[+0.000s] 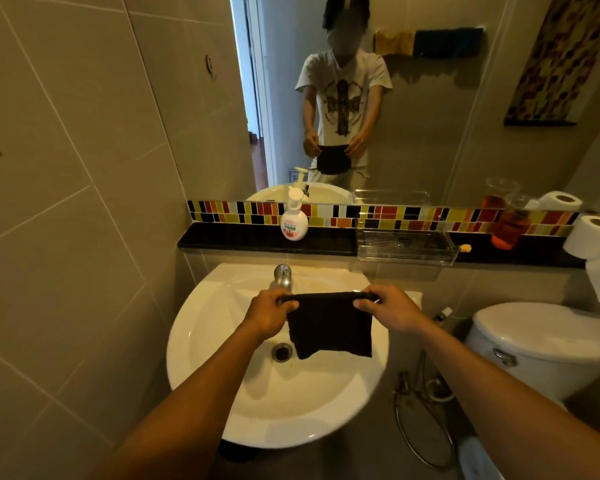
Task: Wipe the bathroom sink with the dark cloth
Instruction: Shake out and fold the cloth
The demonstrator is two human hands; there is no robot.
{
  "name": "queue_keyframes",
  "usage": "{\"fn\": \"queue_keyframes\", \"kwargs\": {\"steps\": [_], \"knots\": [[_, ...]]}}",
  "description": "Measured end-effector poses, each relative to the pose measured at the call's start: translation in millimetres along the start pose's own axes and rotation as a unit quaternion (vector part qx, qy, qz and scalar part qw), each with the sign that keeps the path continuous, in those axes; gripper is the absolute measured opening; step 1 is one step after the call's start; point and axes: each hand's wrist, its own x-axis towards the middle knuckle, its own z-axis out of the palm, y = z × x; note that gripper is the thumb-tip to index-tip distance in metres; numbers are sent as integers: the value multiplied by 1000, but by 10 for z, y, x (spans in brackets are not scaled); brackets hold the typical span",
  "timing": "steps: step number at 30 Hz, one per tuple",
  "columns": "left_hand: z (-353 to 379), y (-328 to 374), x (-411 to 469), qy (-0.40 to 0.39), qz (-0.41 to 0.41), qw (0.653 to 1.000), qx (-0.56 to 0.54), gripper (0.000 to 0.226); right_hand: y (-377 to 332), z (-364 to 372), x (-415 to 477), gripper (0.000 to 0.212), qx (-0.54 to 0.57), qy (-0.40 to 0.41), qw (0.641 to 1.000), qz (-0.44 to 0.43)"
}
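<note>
Between both hands [329,310], dark cloth [329,327].

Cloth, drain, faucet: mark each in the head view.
cloth [329,327], head view, middle of the hanging panel
drain [282,352], head view, centre of the metal ring
faucet [283,274], head view, top of the spout

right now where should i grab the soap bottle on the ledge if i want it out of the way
Take the soap bottle around its round white body, coming from the front over the sink. It stands upright on the ledge, and the pump head on top is narrow; both hands hold the cloth.
</note>
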Motion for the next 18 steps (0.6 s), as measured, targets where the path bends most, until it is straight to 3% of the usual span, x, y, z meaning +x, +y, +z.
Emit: {"fn": "queue_keyframes", "kwargs": {"steps": [13, 18], "knots": [[218, 561, 329, -27, 65, 997, 19, 17, 75, -800, 27, 12, -37, -46, 998, 9], [348, 898, 641, -67, 98, 993, 23, 14, 127, -1187, 136, 10, -28, -16, 999, 7]]}}
